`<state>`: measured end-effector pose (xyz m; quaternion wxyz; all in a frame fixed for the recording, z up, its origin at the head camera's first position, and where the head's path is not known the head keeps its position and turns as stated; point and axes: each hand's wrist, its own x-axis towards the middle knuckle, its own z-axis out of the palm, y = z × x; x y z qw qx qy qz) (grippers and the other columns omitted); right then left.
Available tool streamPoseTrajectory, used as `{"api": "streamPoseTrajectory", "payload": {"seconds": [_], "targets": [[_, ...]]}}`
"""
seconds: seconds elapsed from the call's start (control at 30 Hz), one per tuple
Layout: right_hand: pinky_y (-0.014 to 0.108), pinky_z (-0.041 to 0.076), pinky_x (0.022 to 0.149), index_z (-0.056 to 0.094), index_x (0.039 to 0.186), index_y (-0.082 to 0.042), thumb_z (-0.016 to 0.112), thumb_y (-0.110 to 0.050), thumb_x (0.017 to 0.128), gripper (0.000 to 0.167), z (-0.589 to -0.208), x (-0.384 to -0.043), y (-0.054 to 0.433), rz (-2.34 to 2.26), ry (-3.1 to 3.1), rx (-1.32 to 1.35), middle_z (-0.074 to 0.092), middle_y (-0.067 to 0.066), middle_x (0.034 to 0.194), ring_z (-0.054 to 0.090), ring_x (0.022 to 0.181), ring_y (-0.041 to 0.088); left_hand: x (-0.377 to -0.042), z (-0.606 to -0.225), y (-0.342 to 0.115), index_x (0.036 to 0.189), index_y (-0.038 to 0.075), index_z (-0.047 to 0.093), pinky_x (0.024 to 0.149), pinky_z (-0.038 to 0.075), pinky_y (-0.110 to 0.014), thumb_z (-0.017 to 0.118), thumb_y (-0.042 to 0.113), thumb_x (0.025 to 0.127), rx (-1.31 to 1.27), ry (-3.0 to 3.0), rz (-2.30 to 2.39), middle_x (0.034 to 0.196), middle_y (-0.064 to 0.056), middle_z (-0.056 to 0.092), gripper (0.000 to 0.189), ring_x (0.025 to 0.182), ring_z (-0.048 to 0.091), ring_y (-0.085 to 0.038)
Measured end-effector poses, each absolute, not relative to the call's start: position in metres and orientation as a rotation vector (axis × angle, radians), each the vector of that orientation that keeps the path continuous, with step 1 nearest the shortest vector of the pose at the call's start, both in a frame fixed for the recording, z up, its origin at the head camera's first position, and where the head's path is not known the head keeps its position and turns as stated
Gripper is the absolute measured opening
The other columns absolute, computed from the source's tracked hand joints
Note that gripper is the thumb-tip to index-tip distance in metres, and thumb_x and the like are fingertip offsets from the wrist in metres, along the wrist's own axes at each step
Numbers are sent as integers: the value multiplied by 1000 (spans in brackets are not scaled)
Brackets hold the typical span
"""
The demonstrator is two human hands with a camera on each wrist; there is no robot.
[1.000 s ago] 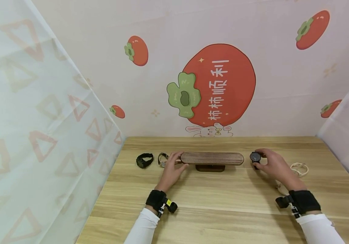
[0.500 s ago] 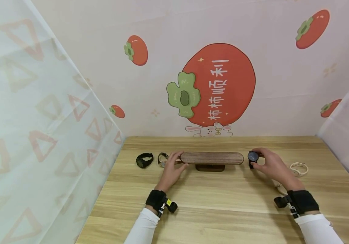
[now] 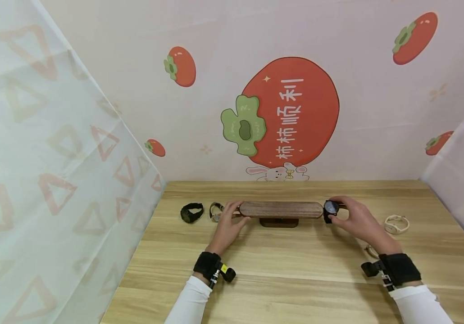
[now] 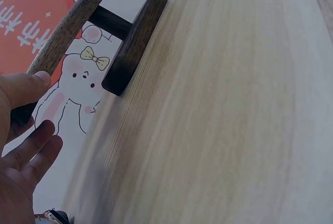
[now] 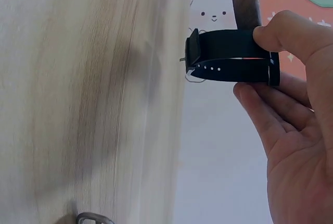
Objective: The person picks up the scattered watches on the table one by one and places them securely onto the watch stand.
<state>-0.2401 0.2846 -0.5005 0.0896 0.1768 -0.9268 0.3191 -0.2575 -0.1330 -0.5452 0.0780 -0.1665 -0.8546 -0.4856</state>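
A dark wooden watch stand (image 3: 281, 210), a long bar with rounded ends on a short post and base (image 4: 136, 47), stands near the back of the table. My left hand (image 3: 228, 227) pinches the bar's left end between thumb and fingers. At the other end, my right hand (image 3: 357, 220) grips a black wristwatch (image 3: 331, 207) by thumb and fingers. In the right wrist view the watch's closed strap (image 5: 234, 54) forms a loop, right at the end of the bar (image 5: 245, 0) and overlapping it.
Left of the stand lie a black watch (image 3: 192, 213) and a thin-strapped watch (image 3: 216, 211), partly behind my left hand. On the right lies a cream watch (image 3: 396, 224); another pale watch (image 3: 371, 251) is partly hidden by my right wrist. A printed cloth wall rises behind the table (image 3: 288, 279).
My right hand has moved left with the black wristwatch, from a gap beside the bar to the bar's right end. The left hand stays on the left end.
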Motion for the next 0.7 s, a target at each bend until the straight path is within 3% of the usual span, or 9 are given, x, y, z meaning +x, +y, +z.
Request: {"api": "streamPoseTrajectory", "payload": {"seconds": [0.7], "targets": [[67,57,96,59,141,5,82,-6,91,56,-504,-240,267,993,-2708,583,67,29,132,68,118,50,-258,-545,-133,156,17,53,109,56,-51,78,23,99,-477,-2572,-1431,154,-12,52,63,142,53,-34]]}}
